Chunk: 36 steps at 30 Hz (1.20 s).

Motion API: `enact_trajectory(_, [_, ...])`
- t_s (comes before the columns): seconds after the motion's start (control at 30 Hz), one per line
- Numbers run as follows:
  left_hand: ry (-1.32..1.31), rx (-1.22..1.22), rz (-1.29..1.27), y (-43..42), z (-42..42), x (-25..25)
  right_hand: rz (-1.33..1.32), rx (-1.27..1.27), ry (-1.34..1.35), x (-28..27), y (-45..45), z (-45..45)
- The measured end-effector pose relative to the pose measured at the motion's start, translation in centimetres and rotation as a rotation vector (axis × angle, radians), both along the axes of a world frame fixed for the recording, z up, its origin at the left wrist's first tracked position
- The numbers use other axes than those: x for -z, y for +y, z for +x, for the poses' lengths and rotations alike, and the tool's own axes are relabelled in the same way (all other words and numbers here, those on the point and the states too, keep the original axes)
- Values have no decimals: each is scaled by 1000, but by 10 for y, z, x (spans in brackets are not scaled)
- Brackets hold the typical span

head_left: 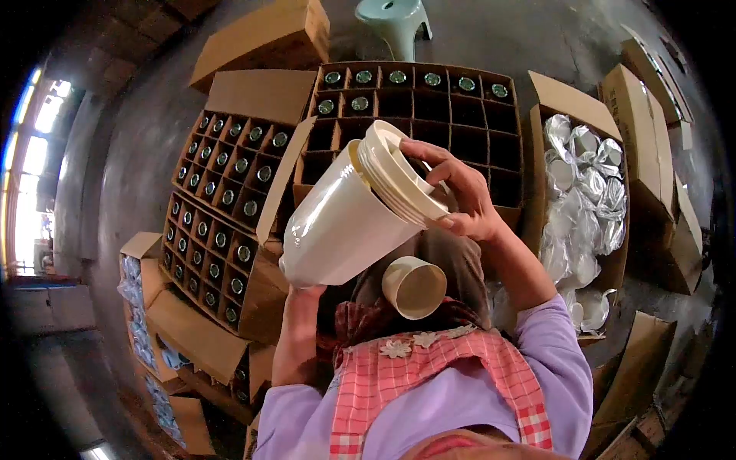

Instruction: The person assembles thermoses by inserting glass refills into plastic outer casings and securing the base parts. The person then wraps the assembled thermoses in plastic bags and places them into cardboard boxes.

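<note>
A large glossy white canister (337, 222) is tilted up to the right in front of me. My left hand (299, 285) holds it at its base; most of the fingers are hidden behind it. At the canister's mouth sits a cream lid (395, 172) with a ridged, threaded side, slanted and partly apart from the rim. My right hand (464, 188) grips this lid from the right, fingers over its top edge and thumb below. On my lap, just below the canister, lies a cream cup (414, 287) with its round opening toward me.
A divided carton (418, 100) ahead holds several glass-topped items in its far cells. Similar filled cartons (222, 199) stand at left. To the right, a carton (538, 153) holds plastic-wrapped white pieces (571, 222). A pale green stool (391, 15) stands beyond. Open cardboard boxes (655, 146) line the right.
</note>
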<state>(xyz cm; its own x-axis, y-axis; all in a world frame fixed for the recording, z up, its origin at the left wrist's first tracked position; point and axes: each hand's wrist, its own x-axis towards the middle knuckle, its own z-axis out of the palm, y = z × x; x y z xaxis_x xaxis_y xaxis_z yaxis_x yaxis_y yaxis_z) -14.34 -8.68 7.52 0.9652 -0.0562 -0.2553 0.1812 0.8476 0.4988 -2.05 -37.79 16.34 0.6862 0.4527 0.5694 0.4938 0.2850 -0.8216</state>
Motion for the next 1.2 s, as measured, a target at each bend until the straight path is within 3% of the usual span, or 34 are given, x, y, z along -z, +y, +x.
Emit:
enact_trajectory(0.03, [-55, 35, 6, -3, -1, -3, -1, -1, -22, -1, -3, -2])
enact_trajectory(0.23, [210, 22, 140, -12, -2, -10, 7, 0, -95, -6, -17, -15])
enact_trajectory(0.33, [-11, 115, -35, -20, -6, -18, 41, 27, -86, -5, -20, -19])
enact_trajectory(0.43, [154, 134, -77, -25, -4, -15, 59, 53, -75, -7, -23, -23])
enact_trajectory(0.53, [137, 168, -138, -21, -5, 0, 13, 89, -131, -10, -28, -25])
enact_trajectory(0.63, [29, 131, 177, -19, -6, 14, -25, 122, -193, -7, -30, -25])
enact_trajectory(0.8, [145, 124, -16, -31, -5, -3, -72, 120, -191, -5, -33, -23])
enact_trajectory(0.83, [144, 134, -50, -31, -4, -3, -51, 147, -92, -5, -32, -26])
enact_trajectory(0.9, [163, -26, 143, -30, 0, 2, -5, 206, 99, -7, -28, -33])
enact_trajectory(0.93, [171, -102, 239, -30, 2, 3, -119, 273, 298, -10, -29, -32])
enact_trajectory(1.0, [-140, -211, 685, -28, -2, -6, -345, 407, 705, -17, -34, -28])
enact_trajectory(1.03, [-397, -253, 1158, -39, -1, -42, -327, 403, 639, -4, -38, -18])
enact_trajectory(1.07, [-608, -435, 1613, -51, 0, -78, -330, 383, 787, -3, -38, -10])
enact_trajectory(1.13, [-646, -441, 1555, -41, 5, -70, -156, 231, 921, -9, -53, -10])
enact_trajectory(1.2, [-46, -208, 159, -15, 9, -35, -108, 161, 647, -16, -67, -21])
